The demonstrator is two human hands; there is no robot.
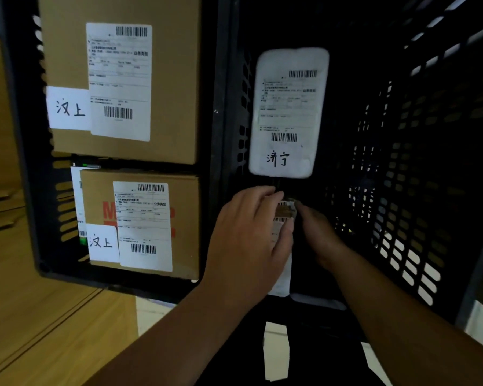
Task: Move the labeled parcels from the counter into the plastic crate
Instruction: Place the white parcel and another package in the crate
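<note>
Black plastic: we see two slotted crates side by side, the left crate [20,135] and the right crate [416,162], with their inner walls meeting in the middle.
Handwriting: white slips on both cardboard boxes read 汶上; the white padded parcel [290,59] reads 济宁 below its label.
Print: every parcel carries a shipping label with barcodes, the fine text too small for us to read. Red block letters on the lower cardboard box [184,218] begin with M and are mostly covered by its label.
Task's thing: a slim white parcel [282,274] lies inside the right crate, just on our side of the padded parcel and between our hands.
Long axis: it runs from the near crate wall towards the far one. The barcode end, crossed by a brown strip, points away from us.
Left hand: our left hand [248,238] lies over the parcel's left side, fingers curled onto its top face.
Right hand: our right hand [318,232] is in shadow, fingertips at the parcel's far right corner; we cannot tell its grip.
Left crate: the upper cardboard box [173,79] and the lower one fill it, labels up. A white barcoded item [77,196] is wedged beside the lower box.
Around: a wooden surface [25,302] lies left of the crates.
</note>
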